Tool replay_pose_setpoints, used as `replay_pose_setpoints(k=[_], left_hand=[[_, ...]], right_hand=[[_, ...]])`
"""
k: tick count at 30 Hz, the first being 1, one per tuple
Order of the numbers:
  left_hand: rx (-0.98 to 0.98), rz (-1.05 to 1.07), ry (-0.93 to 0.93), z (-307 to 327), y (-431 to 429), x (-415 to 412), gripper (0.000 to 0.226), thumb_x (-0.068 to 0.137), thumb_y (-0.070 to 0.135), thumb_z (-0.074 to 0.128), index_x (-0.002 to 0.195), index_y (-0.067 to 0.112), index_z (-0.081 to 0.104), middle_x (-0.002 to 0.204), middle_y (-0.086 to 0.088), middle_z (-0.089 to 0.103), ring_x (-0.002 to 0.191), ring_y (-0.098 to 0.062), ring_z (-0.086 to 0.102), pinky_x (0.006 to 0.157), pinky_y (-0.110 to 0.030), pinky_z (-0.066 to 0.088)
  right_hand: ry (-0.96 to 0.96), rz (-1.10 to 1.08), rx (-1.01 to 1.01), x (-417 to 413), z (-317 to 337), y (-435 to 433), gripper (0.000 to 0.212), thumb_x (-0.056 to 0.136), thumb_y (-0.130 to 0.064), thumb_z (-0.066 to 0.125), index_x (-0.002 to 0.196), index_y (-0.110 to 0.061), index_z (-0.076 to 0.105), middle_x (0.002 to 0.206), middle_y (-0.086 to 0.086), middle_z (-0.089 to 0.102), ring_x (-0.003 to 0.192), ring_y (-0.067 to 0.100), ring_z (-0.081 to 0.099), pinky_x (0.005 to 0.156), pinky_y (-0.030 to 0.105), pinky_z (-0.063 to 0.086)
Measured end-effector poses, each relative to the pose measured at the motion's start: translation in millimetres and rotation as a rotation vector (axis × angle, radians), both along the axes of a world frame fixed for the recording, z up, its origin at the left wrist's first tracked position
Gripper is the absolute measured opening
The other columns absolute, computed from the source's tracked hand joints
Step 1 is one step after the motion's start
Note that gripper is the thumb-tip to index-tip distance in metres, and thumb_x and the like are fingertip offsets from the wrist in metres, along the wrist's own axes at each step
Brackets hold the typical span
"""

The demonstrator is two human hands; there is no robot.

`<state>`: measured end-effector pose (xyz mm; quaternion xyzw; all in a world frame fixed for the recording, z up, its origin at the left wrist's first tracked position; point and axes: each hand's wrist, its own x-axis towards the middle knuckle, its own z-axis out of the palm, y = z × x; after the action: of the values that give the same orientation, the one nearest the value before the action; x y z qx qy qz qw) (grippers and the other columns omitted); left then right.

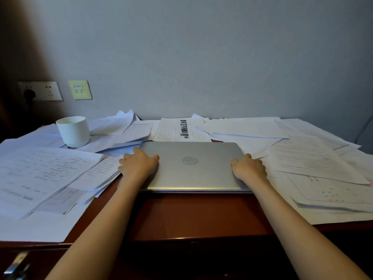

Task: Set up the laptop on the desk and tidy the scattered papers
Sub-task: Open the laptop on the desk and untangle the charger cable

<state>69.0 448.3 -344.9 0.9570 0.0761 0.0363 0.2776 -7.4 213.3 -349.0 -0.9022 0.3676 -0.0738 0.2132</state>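
A closed silver laptop lies flat in the middle of the reddish-brown desk. My left hand grips its left edge, thumb on the lid and fingers curled over the side. At the right edge my right hand holds it the same way. Loose printed papers lie scattered all around it: a spread on the left, sheets at the back, and a pile on the right.
A white cup stands on papers at the back left. Wall sockets and a pale switch plate sit on the wall behind. A drawer handle shows at the bottom left. Bare desk lies in front of the laptop.
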Motion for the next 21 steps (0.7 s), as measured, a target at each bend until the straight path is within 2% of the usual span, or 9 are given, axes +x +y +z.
replay_pose_setpoints(k=[4, 6, 9, 15, 17, 19, 21], left_hand=[[-0.135, 0.047, -0.017, -5, 10, 20, 0.058, 0.084, 0.038, 0.054, 0.127, 0.002, 0.043, 0.130, -0.025, 0.048, 0.120, -0.042, 0.044, 0.098, -0.045, 0.037], [-0.177, 0.037, -0.035, -8, 15, 25, 0.055, 0.081, 0.039, 0.053, 0.119, -0.001, 0.051, 0.118, -0.026, 0.057, 0.109, -0.042, 0.052, 0.089, -0.044, 0.042], [-0.195, 0.028, -0.065, -12, 16, 28, 0.056, 0.079, 0.039, 0.052, 0.113, -0.005, 0.057, 0.110, -0.028, 0.061, 0.100, -0.042, 0.057, 0.080, -0.040, 0.044], [-0.196, -0.001, -0.128, -14, 17, 27, 0.046, 0.084, 0.035, 0.051, 0.101, -0.007, 0.060, 0.100, -0.027, 0.064, 0.097, -0.040, 0.058, 0.083, -0.040, 0.045], [-0.188, -0.015, -0.158, -14, 18, 23, 0.031, 0.085, 0.031, 0.051, 0.082, 0.000, 0.055, 0.079, -0.020, 0.062, 0.082, -0.035, 0.057, 0.073, -0.037, 0.043], [-0.174, -0.013, -0.193, -14, 19, 19, 0.023, 0.086, 0.025, 0.050, 0.072, 0.007, 0.047, 0.060, -0.007, 0.047, 0.064, -0.026, 0.047, 0.059, -0.030, 0.034], [-0.160, -0.015, -0.224, -12, 21, 15, 0.023, 0.086, 0.022, 0.049, 0.068, 0.009, 0.048, 0.059, -0.004, 0.043, 0.056, -0.021, 0.039, 0.053, -0.027, 0.029]], right_hand=[[-0.066, 0.024, -0.013, 9, -3, -6, 0.044, 0.099, -0.033, 0.033, 0.127, -0.002, 0.045, 0.127, 0.022, 0.050, 0.115, 0.036, 0.049, 0.087, 0.036, 0.042], [-0.084, 0.044, -0.037, 15, -4, -8, 0.041, 0.099, -0.031, 0.034, 0.122, -0.001, 0.049, 0.122, 0.020, 0.054, 0.111, 0.034, 0.052, 0.077, 0.032, 0.038], [-0.109, 0.062, -0.052, 22, -3, -12, 0.038, 0.100, -0.029, 0.034, 0.119, -0.001, 0.051, 0.120, 0.019, 0.056, 0.108, 0.034, 0.053, 0.073, 0.030, 0.034], [-0.138, 0.078, -0.052, 27, -4, -18, 0.038, 0.100, -0.028, 0.035, 0.121, 0.000, 0.049, 0.121, 0.020, 0.056, 0.109, 0.035, 0.053, 0.072, 0.028, 0.033], [-0.133, 0.077, -0.046, 27, -5, -17, 0.039, 0.100, -0.030, 0.034, 0.123, -0.001, 0.046, 0.123, 0.021, 0.054, 0.111, 0.035, 0.052, 0.072, 0.030, 0.033], [-0.122, 0.070, -0.044, 27, -6, -17, 0.040, 0.101, -0.030, 0.032, 0.124, -0.001, 0.044, 0.124, 0.021, 0.053, 0.112, 0.036, 0.051, 0.073, 0.031, 0.033], [-0.111, 0.066, -0.048, 27, -7, -17, 0.040, 0.100, -0.030, 0.032, 0.125, 0.000, 0.043, 0.124, 0.022, 0.053, 0.112, 0.036, 0.051, 0.073, 0.031, 0.033]])
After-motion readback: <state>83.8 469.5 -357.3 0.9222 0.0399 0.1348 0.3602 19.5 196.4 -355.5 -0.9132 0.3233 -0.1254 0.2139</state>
